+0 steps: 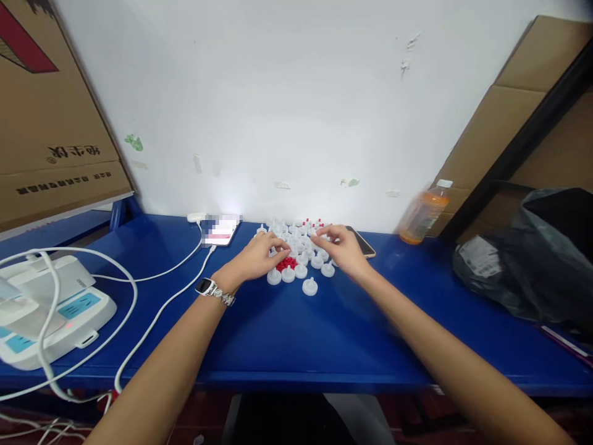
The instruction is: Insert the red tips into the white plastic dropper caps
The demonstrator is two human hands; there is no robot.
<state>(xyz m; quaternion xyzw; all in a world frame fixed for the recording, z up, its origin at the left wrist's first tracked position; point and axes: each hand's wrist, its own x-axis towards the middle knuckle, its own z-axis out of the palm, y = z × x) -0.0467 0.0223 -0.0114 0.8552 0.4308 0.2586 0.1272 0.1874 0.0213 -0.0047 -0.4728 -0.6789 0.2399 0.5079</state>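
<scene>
We've got both hands over the white caps (296,256) spread mid-table (324,334), with a heap of red bits (286,263) among them; they look light, hard plastic, easy to scatter, each best pinched by its little top stub. Our left hand (259,258) curls its fingers down at the heap, our right hand (340,247) pinches narrowly over the caps, though whether either grips one we can't tell. Right of the caps stands a bottle (424,215) of orange drink, capped, and farther right a black bag (532,259), its contents hidden.
</scene>
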